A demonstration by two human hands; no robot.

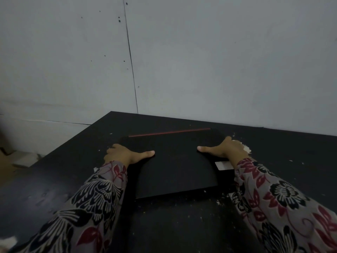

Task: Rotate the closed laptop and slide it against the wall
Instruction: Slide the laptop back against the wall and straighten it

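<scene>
A closed black laptop [175,165] with a red strip along its far edge lies flat on the black table [291,161]. My left hand [124,154] grips its left side, thumb on the lid and fingers wrapped over the edge. My right hand [226,147] grips the right side the same way. The laptop's far edge sits a short way from the grey wall [200,70], with a band of bare table between them. A white sticker [223,165] shows on the lid near my right wrist.
White flecks and a chipped patch [245,147] mark the table's surface near my right hand. The table's left edge runs diagonally, with a pale floor and cardboard [11,167] below it. A vertical seam [130,57] splits the wall.
</scene>
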